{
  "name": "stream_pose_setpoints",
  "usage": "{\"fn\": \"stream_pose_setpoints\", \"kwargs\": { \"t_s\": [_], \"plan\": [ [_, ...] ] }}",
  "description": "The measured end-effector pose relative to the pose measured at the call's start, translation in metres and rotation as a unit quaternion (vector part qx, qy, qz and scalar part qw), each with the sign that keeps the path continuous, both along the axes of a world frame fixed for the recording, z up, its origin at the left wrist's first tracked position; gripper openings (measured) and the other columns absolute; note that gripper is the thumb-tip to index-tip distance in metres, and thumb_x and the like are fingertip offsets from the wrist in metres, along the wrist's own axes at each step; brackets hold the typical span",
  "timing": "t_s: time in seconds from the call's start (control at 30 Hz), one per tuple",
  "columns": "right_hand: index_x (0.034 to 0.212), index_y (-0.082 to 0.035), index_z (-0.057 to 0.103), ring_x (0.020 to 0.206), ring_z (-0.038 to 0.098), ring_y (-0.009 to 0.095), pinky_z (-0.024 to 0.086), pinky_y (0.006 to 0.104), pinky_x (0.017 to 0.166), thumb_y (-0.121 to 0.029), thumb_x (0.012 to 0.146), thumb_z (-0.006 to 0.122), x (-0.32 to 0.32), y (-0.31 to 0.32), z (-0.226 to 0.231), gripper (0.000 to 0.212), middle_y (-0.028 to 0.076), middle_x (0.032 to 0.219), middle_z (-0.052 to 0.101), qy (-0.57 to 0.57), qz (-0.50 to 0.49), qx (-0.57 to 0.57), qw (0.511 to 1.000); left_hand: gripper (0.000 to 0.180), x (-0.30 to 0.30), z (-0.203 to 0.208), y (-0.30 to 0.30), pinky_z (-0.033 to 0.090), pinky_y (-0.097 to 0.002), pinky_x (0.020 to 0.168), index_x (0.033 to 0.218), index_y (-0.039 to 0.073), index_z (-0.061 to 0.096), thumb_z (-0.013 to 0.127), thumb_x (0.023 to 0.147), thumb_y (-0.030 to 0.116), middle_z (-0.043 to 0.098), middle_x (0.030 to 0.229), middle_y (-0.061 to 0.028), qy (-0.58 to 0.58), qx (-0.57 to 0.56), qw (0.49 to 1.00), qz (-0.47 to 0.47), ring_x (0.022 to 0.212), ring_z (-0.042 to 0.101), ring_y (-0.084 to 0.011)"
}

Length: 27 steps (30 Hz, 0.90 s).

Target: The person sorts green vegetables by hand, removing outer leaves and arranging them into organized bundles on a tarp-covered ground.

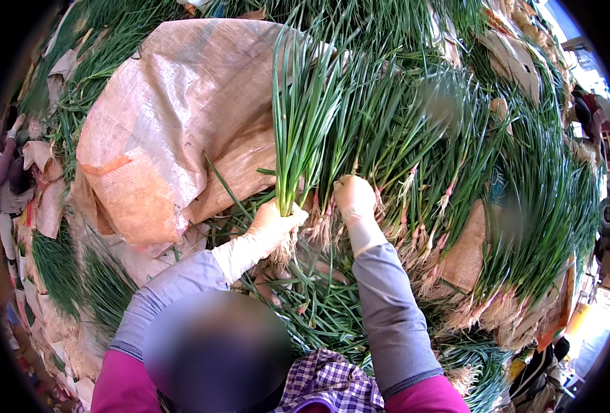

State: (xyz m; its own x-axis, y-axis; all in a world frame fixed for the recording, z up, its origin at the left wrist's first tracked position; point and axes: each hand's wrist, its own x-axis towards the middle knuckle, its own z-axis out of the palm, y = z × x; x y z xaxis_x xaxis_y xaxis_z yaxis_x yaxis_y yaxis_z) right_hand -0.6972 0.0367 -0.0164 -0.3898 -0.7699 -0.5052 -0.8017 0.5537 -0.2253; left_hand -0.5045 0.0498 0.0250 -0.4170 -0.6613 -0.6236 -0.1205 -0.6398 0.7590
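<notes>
- While the left hand (270, 224) grips a bunch of spring onions (296, 151) low on its stems, the pale roots hang below it and the green leaves point to the far side.
- Just right of it, the right hand (354, 198) is curled narrow at the near edge of a spring onion heap (415, 131); I cannot tell what its fingers enclose.
- Left of the bunch lies a crumpled tan woven sack (174, 103).
- Loose green leaves (325, 313) lie near, between the forearms.
</notes>
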Motion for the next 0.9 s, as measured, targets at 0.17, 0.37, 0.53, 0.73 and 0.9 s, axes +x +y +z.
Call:
{"fn": "stream_pose_setpoints", "kwargs": {
  "t_s": [0.17,0.37,0.53,0.73,0.9],
  "plan": [
    [0.085,-0.003,0.067,0.086,0.064,0.033,0.051,0.0372,0.080,-0.019,0.076,0.062,-0.007,-0.012,-0.025,0.020,0.019,0.089,0.066,-0.040,-0.108,-0.011,0.993,0.011,0.000,0.019,-0.003,0.044,-0.0232,0.053,0.079,0.005,0.056,0.067,0.081,0.006,0.056,0.068,0.0009,-0.003,0.012,1.000,-0.019,0.057,0.052,-0.0075],
    [0.103,0.002,0.059,0.051,0.053,0.010,0.046,0.0261,0.048,-0.008,0.083,0.057,-0.026,0.006,0.047,0.023,0.008,0.071,0.060,-0.341,-0.327,-0.121,0.873,0.008,-0.002,0.016,0.000,0.044,-0.0225,0.055,0.084,0.006,0.056,0.063,0.082,0.003,0.058,0.077,0.0005,0.093,0.013,0.996,0.007,0.062,0.052,-0.0062],
    [0.119,0.001,0.046,0.045,0.052,0.008,0.040,0.0165,0.037,-0.011,0.089,0.057,-0.035,0.065,0.076,0.034,0.008,0.072,0.061,-0.610,-0.314,-0.085,0.723,0.046,0.010,0.027,-0.001,0.042,-0.0199,0.050,0.125,-0.003,0.048,0.063,0.085,0.014,0.060,0.079,-0.0036,0.041,0.010,0.997,-0.064,0.059,0.052,-0.0069],
    [0.099,-0.003,0.053,0.048,0.051,0.006,0.038,0.0164,0.039,-0.017,0.095,0.049,0.014,0.101,0.089,0.015,0.006,0.076,0.063,-0.601,-0.361,-0.092,0.707,0.013,0.012,0.040,0.034,0.056,-0.0307,0.074,0.095,0.003,0.055,0.062,0.084,0.003,0.063,0.097,-0.0088,0.116,0.189,0.975,-0.028,0.085,0.064,-0.0174],
    [0.085,-0.003,0.062,0.059,0.056,0.013,0.046,0.0254,0.051,-0.019,0.090,0.058,0.053,0.107,0.097,0.018,0.003,0.071,0.061,-0.436,-0.219,-0.151,0.859,0.010,0.000,0.062,0.050,0.049,-0.0272,0.055,0.092,0.006,0.054,0.061,0.085,0.004,0.058,0.075,-0.0044,0.141,0.232,0.962,-0.011,0.061,0.058,-0.0143]
  ]
}}
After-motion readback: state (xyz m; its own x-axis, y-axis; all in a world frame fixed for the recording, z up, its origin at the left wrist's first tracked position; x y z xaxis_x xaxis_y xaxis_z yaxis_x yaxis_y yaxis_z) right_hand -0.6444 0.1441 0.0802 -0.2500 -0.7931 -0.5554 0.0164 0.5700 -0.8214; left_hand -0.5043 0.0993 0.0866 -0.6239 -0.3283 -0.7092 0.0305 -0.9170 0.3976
